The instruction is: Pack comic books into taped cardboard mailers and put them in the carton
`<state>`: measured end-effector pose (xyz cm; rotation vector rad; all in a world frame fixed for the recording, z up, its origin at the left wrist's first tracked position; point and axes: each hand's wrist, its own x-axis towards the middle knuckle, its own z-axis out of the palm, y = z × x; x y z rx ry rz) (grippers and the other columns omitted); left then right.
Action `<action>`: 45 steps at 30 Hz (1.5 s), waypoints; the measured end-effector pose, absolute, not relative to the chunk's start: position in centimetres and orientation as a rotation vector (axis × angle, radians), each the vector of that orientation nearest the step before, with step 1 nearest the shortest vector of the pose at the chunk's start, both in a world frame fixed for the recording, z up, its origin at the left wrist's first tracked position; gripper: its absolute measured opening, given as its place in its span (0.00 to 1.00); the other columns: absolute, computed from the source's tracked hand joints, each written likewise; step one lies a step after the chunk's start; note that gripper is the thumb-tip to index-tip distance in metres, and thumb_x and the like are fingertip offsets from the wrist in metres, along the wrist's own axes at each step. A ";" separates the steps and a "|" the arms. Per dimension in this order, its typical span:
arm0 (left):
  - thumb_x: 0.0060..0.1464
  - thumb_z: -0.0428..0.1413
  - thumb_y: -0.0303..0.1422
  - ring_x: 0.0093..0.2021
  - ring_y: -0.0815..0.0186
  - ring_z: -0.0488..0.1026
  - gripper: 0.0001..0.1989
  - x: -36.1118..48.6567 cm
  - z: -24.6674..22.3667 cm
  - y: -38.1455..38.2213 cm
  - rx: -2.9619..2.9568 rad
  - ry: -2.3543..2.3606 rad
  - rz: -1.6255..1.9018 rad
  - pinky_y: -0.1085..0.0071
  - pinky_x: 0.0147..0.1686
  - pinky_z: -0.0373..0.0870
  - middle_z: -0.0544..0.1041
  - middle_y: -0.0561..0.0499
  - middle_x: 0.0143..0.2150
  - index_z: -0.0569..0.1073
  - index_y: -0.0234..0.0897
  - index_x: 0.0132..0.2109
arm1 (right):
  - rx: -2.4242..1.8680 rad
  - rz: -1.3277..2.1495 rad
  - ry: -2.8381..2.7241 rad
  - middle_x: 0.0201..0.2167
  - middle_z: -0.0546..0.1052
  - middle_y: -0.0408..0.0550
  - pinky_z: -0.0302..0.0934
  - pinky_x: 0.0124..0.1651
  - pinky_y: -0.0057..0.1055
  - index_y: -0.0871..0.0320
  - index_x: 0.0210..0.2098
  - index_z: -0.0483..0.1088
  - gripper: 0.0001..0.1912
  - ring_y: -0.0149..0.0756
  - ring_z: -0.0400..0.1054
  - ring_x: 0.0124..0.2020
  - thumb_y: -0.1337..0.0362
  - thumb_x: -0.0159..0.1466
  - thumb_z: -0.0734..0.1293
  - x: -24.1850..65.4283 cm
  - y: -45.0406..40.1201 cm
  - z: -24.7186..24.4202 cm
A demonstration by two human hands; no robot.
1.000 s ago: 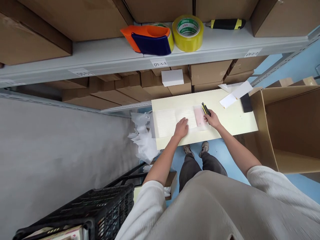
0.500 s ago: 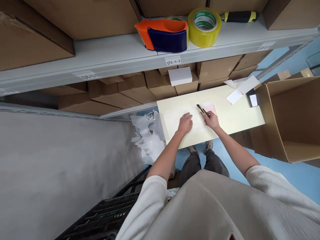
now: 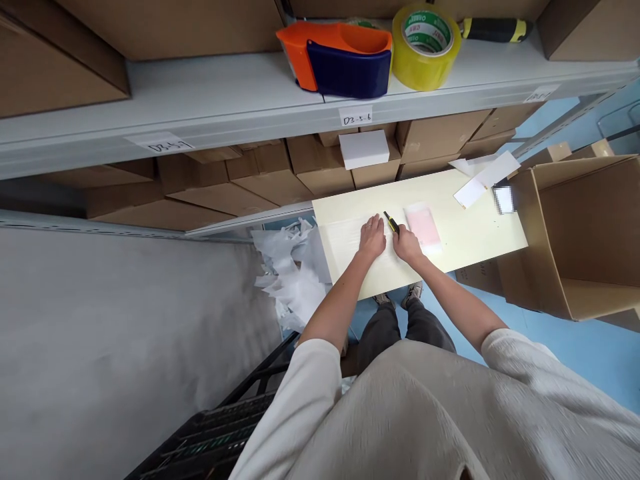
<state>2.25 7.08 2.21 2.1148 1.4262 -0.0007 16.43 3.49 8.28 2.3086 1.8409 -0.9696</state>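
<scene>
On a pale yellow tabletop (image 3: 465, 233), my left hand (image 3: 373, 238) lies flat with fingers stretched forward. It presses on a translucent whitish sheet (image 3: 350, 243), which could be plastic wrap. Close beside it on the right, my right hand (image 3: 407, 246) is closed around a black and yellow utility knife (image 3: 391, 223). The knife points forward and to the left, its tip near my left fingertips. Whether the blade touches the sheet I cannot tell. A flat pink packet (image 3: 424, 228) with a whitish margin lies just right of my right hand.
White paper pieces (image 3: 483, 181) lie at the table's far right. Beyond the right edge stands an open cardboard box (image 3: 555, 247). Crumpled white wrapping (image 3: 295, 280) fills the left side. Above, a shelf (image 3: 210, 87) holds a tape dispenser (image 3: 345, 63) and a yellow tape roll (image 3: 407, 63).
My right hand has moved left with the utility knife, off the pink packet, which now shows fully. My left hand has slid slightly forward and its fingers point more straight ahead.
</scene>
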 end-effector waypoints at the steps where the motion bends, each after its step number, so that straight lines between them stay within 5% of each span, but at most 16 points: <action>1: 0.67 0.50 0.30 0.83 0.45 0.50 0.37 2.1 2.2 7.1 2.119 1.422 -0.005 0.45 0.78 0.52 0.53 0.37 0.84 0.55 0.33 0.80 | 2.307 -0.966 1.839 0.53 0.81 0.66 0.69 0.50 0.41 0.60 0.57 0.63 0.14 0.56 0.77 0.51 0.62 0.79 0.52 16.2 3.6 8.2; 45: 0.69 0.47 0.33 0.78 0.41 0.52 0.40 1.9 1.7 8.6 2.120 1.438 -0.087 0.42 0.74 0.53 0.54 0.38 0.82 0.47 0.37 0.83 | 2.096 -0.779 1.679 0.51 0.82 0.70 0.71 0.54 0.46 0.64 0.61 0.65 0.17 0.57 0.80 0.54 0.62 0.79 0.54 14.1 -1.4 10.4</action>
